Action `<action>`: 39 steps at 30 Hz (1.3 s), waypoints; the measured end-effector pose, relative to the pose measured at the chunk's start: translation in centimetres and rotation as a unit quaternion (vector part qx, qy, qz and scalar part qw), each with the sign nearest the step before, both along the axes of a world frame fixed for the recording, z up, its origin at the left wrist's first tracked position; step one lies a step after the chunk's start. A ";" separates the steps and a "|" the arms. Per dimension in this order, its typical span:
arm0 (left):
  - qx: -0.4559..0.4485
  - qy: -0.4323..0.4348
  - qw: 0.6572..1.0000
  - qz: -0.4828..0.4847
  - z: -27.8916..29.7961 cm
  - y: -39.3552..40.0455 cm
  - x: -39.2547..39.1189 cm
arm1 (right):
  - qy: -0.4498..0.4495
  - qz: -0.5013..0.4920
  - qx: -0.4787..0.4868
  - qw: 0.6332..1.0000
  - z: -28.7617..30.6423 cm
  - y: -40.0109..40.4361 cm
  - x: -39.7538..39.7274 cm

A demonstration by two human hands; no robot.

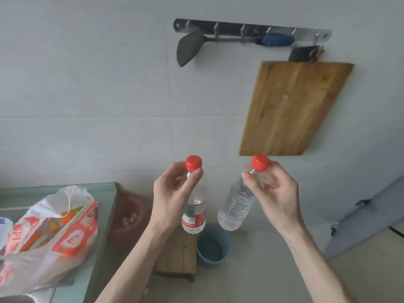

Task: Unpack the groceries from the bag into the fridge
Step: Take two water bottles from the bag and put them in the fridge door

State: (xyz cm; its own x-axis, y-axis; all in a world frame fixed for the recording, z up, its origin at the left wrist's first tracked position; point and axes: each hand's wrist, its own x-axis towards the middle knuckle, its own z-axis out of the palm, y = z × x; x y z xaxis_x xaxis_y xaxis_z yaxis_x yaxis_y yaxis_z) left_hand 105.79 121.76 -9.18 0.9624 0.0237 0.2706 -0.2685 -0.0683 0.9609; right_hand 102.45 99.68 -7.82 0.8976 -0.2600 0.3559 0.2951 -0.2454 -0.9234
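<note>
- Red caps up top: we see 2 clear plastic water bottles in the air in front of a pale tiled wall [87,84], 1 in each hand.
- Our left hand [172,193] pinches the clear plastic bottle with the red-and-white label [195,212] at its neck, thumb and fingers curled just under the red screw cap [193,163]; this bottle hangs close to upright.
- Our right hand [273,193] grips the clear ribbed plastic bottle with no label [235,206] at its neck below its own red screw cap [260,162]; this bottle tilts, base swinging toward the left one, and the 2 bottles are near each other but apart.
- Over on the left, the white-and-red plastic grocery bag [50,239] sits open on the pale green counter [102,215], with orange and green packaging showing inside.
- Below the bottles stand a small wooden stool [177,254] and a round blue plastic bucket [214,246] just beside it.
- On the wall, a metal hook rail [251,30] carries a dark spatula [188,48], and a wooden chopping board [295,108] hangs at the right.
- We cannot see the fridge clearly; a grey panel [367,219] stands at the right edge, and what it is we cannot tell.
</note>
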 end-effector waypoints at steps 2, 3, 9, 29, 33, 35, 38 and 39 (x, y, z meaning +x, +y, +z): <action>0.002 0.005 1.000 -0.028 0.6 -4.4 -0.5 | 0.001 -0.029 -0.010 1.000 0.5 -4.0 -2.0; 0.004 0.005 0.999 -0.044 1.0 -6.6 -0.9 | 0.001 -0.044 -0.015 0.999 0.7 -6.0 -3.1; 0.004 -0.004 0.991 -0.132 2.6 -19.6 -4.5 | -0.023 -0.140 -0.023 0.990 1.5 -17.5 -10.0; 0.002 -0.027 0.937 -0.348 4.4 -53.8 -16.7 | -0.002 -0.399 -0.049 0.916 3.8 -42.7 -31.8; 0.002 -0.038 0.913 -0.407 4.8 -59.3 -18.1 | 0.004 -0.449 -0.043 0.892 4.0 -46.4 -34.0; -0.001 -0.044 0.902 -0.429 4.8 -62.2 -18.3 | 0.007 -0.476 -0.042 0.878 4.0 -48.3 -34.7; -0.013 -0.037 0.888 -0.458 4.7 -66.6 -18.2 | 0.015 -0.508 -0.031 0.861 3.9 -51.4 -35.2; -0.015 -0.035 0.884 -0.466 4.7 -68.1 -18.1 | 0.017 -0.517 -0.027 0.855 3.9 -52.5 -35.2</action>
State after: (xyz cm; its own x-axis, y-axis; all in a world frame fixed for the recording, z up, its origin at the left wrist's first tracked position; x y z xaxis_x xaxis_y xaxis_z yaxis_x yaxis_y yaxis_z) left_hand 87.64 53.69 -4.46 0.5489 -0.7619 0.3438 -0.2539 0.2398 0.9370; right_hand 67.24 47.18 -3.87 0.2080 -0.9055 0.3699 -0.1329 -0.4008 -0.9065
